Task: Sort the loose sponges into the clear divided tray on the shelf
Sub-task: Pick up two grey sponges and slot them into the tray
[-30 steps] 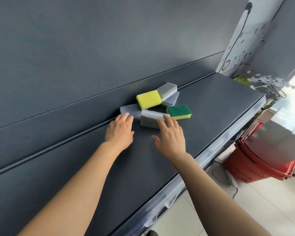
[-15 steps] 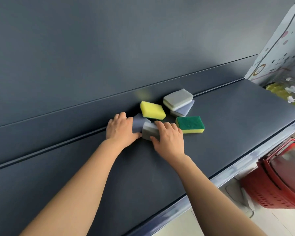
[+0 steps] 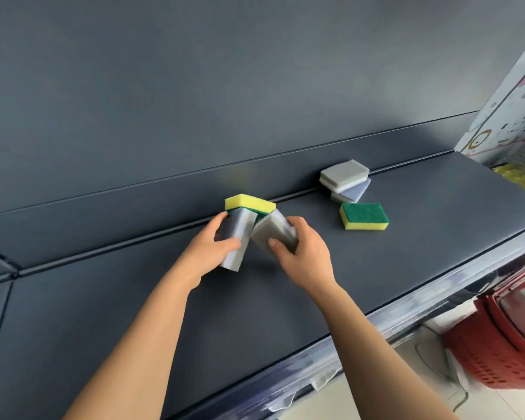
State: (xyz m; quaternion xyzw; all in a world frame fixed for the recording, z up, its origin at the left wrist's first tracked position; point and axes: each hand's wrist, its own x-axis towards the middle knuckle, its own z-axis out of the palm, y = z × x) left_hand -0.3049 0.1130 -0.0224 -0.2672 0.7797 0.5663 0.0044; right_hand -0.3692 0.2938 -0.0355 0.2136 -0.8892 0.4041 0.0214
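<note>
Grey foam, two pieces, held in the hands.

- Left hand [image 3: 206,253]: fingers curled round the first grey sponge [image 3: 237,234], thumb across its near face, block stood nearly on end.
- Right hand [image 3: 306,256]: fingers curled round the second grey sponge [image 3: 272,233], which was tilted, its upper corner touching the first.
- Landmark: green-topped sponge [image 3: 363,216], flat on the shelf [image 3: 285,298] and touched by neither hand.
- Yellow sponge [image 3: 249,206]: left of the landmark, just behind the held pair. Whether it rested on them could not be told.
- Grey stack [image 3: 344,177]: just behind the landmark, against the back wall.
- Red basket [image 3: 512,344]: right of the landmark, below the shelf edge.
- Clear divided tray: not in view, so its place could not be told.

Step in hand, as judged: lifting the pair clear. Done well, the sponges would be drawn apart first so the yellow one does not tumble. A light grip would keep the foam from squashing, and like colours would go to one compartment.
</note>
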